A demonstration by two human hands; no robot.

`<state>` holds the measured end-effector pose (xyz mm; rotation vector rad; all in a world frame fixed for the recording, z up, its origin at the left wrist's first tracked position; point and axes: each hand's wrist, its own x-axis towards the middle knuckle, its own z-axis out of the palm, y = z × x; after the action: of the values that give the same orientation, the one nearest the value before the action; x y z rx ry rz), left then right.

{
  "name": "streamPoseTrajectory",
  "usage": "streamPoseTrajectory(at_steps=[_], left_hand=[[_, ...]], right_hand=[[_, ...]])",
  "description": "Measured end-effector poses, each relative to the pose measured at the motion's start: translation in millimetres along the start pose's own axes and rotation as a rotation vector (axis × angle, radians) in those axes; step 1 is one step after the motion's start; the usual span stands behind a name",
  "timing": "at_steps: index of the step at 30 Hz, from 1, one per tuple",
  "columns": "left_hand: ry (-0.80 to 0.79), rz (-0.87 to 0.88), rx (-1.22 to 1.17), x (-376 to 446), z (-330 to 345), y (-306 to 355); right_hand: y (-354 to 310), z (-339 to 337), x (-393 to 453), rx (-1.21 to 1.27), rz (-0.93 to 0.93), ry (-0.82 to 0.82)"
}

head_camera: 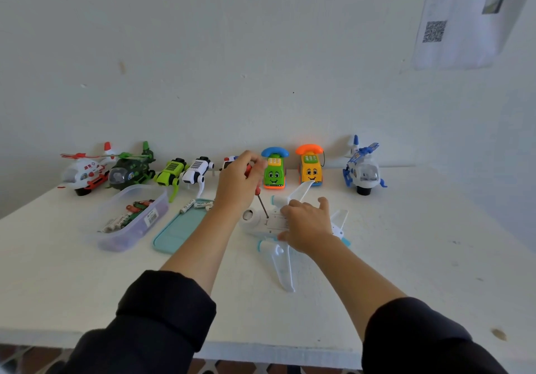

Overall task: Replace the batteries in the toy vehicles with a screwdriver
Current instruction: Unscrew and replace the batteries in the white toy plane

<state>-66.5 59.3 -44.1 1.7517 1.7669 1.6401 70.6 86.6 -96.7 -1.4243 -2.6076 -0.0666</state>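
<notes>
A white toy airplane (277, 253) lies belly-up on the white table (406, 243), just right of centre. My right hand (309, 225) rests on its underside and holds it down, fingers spread over the body. My left hand (240, 180) grips the red handle of a screwdriver (262, 204), whose thin shaft slants down with its tip on the airplane's belly panel. A few white batteries (197, 204) lie at the far end of a teal tray (177, 233).
A clear plastic box (130, 222) of batteries sits left of the tray. Along the wall stand a red-white helicopter (84, 172), a green helicopter (130, 172), two robot dogs (185, 172), green (274, 172) and orange (310, 167) phone cars, and a blue-white helicopter (362, 169).
</notes>
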Motion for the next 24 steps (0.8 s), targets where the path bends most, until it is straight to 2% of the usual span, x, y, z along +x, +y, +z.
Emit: streamPoseTrajectory(at_steps=[4, 6, 10, 13, 15, 17, 19, 21, 22, 24], left_hand=[[-0.096, -0.128, -0.011, -2.4, -2.0, 5.0], [-0.109, -0.120, 0.028, -3.9, -4.5, 3.3], [-0.016, 0.003, 0.247, -2.3, -9.1, -2.4], [0.035, -0.058, 0.374, -3.4, -6.5, 2.9], [0.006, -0.146, 0.474, -4.2, -4.8, 9.3], [-0.037, -0.192, 0.391, -2.5, -4.0, 12.1], [-0.070, -0.180, 0.209, -2.3, -6.6, 12.5], [-0.095, -0.141, 0.038, -6.5, -8.6, 8.8], [-0.103, -0.091, 0.036, -7.6, -9.7, 5.2], [-0.087, 0.003, 0.179, -8.3, -12.5, 0.7]], right_hand=[[0.7, -2.3, -0.8, 0.009, 0.000, -0.005], [0.2, -2.5, -0.4, 0.012, 0.002, -0.008], [-0.2, -2.8, -1.4, -0.002, 0.002, -0.005], [-2.1, -3.5, -1.1, -0.007, 0.009, -0.015], [-3.6, -2.3, -4.6, -0.034, 0.009, -0.013], [-4.3, 3.4, -12.0, -0.119, 0.002, 0.006], [-5.9, 11.6, -21.9, -0.177, 0.028, 0.036], [-7.4, 17.1, -28.2, -0.133, 0.069, 0.054], [-7.9, 17.7, -28.7, -0.100, 0.078, 0.053], [-8.2, 14.7, -25.3, -0.063, 0.080, 0.037]])
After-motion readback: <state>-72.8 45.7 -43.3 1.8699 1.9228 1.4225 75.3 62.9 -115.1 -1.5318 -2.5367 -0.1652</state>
